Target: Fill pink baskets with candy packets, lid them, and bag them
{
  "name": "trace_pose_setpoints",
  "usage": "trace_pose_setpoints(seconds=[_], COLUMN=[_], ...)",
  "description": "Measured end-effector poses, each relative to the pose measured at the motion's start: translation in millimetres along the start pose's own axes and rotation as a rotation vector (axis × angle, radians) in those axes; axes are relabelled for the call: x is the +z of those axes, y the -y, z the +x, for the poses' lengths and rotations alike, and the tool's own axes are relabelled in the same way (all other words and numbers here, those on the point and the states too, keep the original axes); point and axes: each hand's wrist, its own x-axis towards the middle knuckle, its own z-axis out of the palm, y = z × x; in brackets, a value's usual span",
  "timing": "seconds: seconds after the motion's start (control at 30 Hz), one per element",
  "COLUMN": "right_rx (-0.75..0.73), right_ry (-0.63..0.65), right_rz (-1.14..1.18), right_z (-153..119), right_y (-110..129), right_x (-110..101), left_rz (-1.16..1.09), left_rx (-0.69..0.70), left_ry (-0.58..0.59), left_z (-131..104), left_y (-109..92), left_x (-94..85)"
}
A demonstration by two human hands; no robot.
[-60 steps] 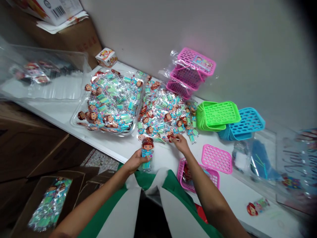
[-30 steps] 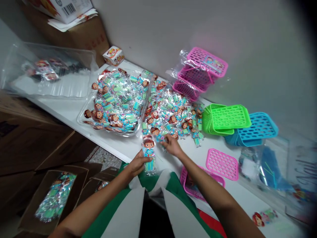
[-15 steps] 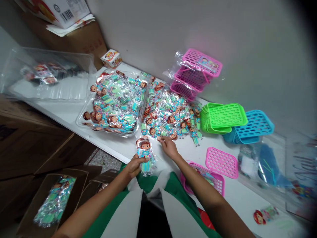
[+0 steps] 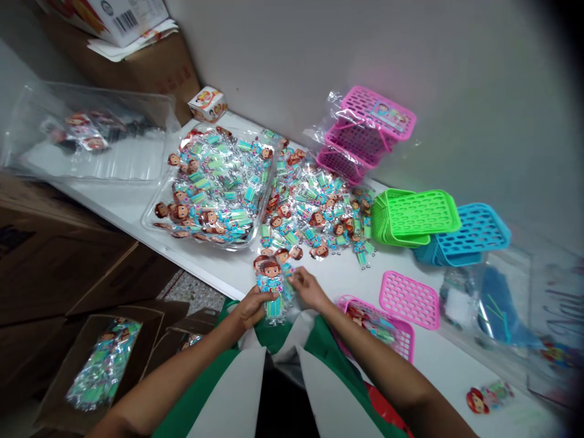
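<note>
My left hand [image 4: 252, 307] is closed around a small stack of clear packets [image 4: 271, 287], each with a brown-haired cartoon figure and green-blue strips. Just right of that stack, my right hand [image 4: 308, 289] pinches the edge of another cartoon packet [image 4: 286, 272], which partly overlaps the stack. Beyond both hands spreads a loose heap of the same packets [image 4: 314, 216]. A clear plastic tray [image 4: 148, 213] to the left is filled with more of them. Beside my right forearm sits a pink basket [image 4: 404, 344] with packets inside, partly hidden by the arm.
A pink lid [image 4: 409, 299], stacked green baskets [image 4: 413, 216], blue baskets [image 4: 477, 234] and wrapped pink baskets [image 4: 360, 134] stand on the right. An open carton [image 4: 50, 389] with packets is at the lower left. A small printed box [image 4: 208, 103] stands by the wall.
My right hand has drawn a packet from the heap's near edge toward me, up against the stack. My left hand keeps its hold on the stack.
</note>
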Motion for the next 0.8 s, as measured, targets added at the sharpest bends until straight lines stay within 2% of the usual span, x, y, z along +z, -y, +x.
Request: trace_pose_setpoints(seconds=[0.07,0.13,0.2,0.27,0.33,0.43,0.53,0.67,0.73,0.8], right_rx=[0.015,0.032,-0.001,-0.070,-0.120,-0.206,-0.453,-0.790,-0.865,-0.845], right_ry=[0.004,-0.013,0.040,0.144,0.183,0.096,0.079,0.233,0.283,0.295], right_rz=[0.150,0.214,0.169,-0.007,-0.268,-0.699,-1.043,-1.224,-1.232,-1.189], right_z=[-23,-35,-37,-29,-11,32,84,134,141,132], right_y=[2,6,10,13,17,24,33,39,39,36], right_x=[19,29,29,20,10,4,10,18,13,1], left_rz=[-0.005,-0.006,-0.004,-0.007,-0.020,-0.041,-0.053,-0.076,-0.084,-0.084], left_rx=[0.022,0.039,0.024,0.001,0.004,0.002,-0.018,0.012,0.017,0.017], left_ry=[-0.017,-0.033,-0.042,-0.060,-0.098,-0.146,-0.151,-0.163,-0.159,-0.140], left_z=[1,1,0,-2,-5,-11,-16,-19,-20,-19], left_y=[2,3,3,2,1,-1,-2,-4,-6,-9], left_x=[3.5,3.7,-0.5,-7.6,-15.3,-23.2,-25.7,-24.3,-22.1,-18.6])
